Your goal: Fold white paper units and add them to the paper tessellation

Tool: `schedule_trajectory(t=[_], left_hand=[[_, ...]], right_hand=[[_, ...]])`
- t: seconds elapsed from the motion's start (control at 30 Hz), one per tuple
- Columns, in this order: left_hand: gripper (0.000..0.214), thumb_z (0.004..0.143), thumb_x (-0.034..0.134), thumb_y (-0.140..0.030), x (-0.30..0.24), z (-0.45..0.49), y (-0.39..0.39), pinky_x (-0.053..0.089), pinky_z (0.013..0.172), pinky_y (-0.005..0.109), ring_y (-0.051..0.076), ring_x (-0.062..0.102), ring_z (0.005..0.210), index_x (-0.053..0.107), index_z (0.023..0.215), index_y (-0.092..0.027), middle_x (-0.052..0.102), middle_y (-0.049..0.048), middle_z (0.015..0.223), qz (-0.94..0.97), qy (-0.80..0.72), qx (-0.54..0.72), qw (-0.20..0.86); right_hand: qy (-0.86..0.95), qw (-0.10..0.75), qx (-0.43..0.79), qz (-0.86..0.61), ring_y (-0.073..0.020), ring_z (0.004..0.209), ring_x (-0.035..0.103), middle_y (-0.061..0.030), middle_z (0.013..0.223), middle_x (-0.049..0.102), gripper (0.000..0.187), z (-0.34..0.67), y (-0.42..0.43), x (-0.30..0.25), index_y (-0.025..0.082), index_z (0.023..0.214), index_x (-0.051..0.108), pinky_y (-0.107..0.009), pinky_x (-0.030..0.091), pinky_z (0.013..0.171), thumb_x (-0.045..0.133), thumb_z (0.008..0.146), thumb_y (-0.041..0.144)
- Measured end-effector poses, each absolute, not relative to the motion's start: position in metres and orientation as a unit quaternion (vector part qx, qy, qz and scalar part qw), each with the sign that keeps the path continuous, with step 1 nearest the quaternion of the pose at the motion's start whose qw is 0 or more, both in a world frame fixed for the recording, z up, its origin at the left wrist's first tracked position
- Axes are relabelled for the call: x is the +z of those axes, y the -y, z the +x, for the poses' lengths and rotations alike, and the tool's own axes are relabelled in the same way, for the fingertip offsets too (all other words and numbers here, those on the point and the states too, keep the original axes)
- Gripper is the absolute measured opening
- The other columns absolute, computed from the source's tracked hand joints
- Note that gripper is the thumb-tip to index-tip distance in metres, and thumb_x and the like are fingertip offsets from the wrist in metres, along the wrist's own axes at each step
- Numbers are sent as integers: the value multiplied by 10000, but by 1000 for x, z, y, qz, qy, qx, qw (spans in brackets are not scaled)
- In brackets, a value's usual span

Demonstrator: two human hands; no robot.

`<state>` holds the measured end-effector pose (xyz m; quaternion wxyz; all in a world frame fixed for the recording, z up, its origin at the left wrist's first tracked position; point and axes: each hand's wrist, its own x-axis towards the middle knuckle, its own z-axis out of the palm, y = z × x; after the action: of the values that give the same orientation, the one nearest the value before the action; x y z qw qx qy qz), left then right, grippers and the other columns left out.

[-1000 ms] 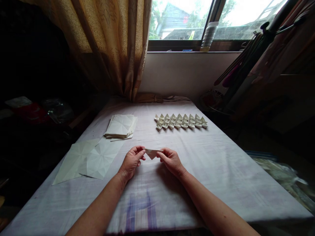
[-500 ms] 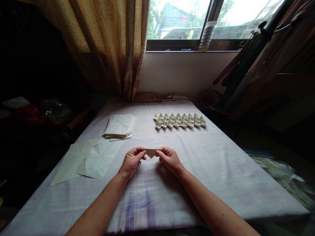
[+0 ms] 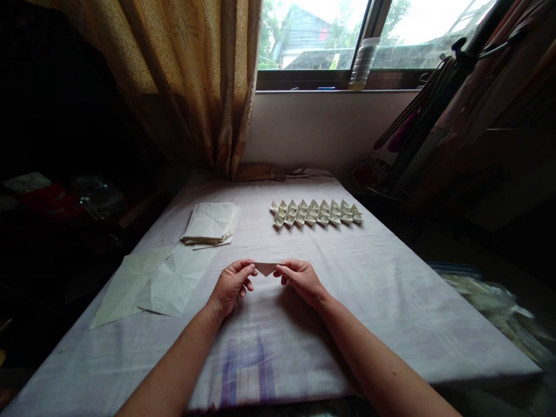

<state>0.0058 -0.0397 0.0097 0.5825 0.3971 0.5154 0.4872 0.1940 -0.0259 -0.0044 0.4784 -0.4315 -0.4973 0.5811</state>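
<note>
Between my two hands is a small folded paper [image 3: 265, 268], its straight edge up and a pointed corner hanging down. My left hand [image 3: 232, 285] pinches its left end between thumb and fingers. The right end is pinched the same way by my right hand [image 3: 302, 281]. Beyond the right hand stand two rows of folded paper boats [image 3: 317, 213]. Left of the boats lies a stack of creased paper squares [image 3: 211, 223]. Nearer on the left, two loose creased sheets [image 3: 174, 284] overlap on the cloth.
A pale cloth with purple stripes covers the table [image 3: 369, 313]. Gold curtains [image 3: 195, 75] hang at the back left. A plastic bottle [image 3: 364, 63] stands on the window sill. A dark stand [image 3: 428, 121] with hanging things rises at the right, above plastic bags [image 3: 495, 307].
My fingers have shifted slightly on the folded paper's ends, and its point now hangs a little higher. The boats, stack and loose sheets have stayed put.
</note>
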Motion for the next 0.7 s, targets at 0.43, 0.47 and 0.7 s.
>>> schedule_trajectory(t=[0.43, 0.47, 0.7], left_hand=[[523, 595, 768, -561, 12, 12, 45, 399, 412, 172, 146, 670, 587, 666, 914, -160, 745, 102, 953, 422, -540, 472, 554], [529, 595, 768, -566, 11, 12, 46, 410, 423, 176, 147, 671, 591, 667, 919, -161, 745, 101, 953, 424, -541, 473, 551], [559, 586, 772, -600, 9, 11, 45, 444, 449, 192, 159, 676, 609, 670, 921, -165, 746, 93, 924, 434, -544, 483, 532]], right_hand=[[460, 452, 628, -435, -96, 532, 568, -79, 790, 743, 361, 202, 25, 1, 163, 773, 764, -167, 304, 407, 805, 601, 478], [460, 455, 626, -435, -94, 535, 569, -82, 805, 744, 364, 202, 25, 1, 162, 783, 765, -166, 306, 409, 800, 612, 481], [524, 455, 576, -432, -105, 525, 590, -85, 813, 753, 377, 202, 26, -3, 173, 846, 769, -184, 354, 421, 714, 717, 523]])
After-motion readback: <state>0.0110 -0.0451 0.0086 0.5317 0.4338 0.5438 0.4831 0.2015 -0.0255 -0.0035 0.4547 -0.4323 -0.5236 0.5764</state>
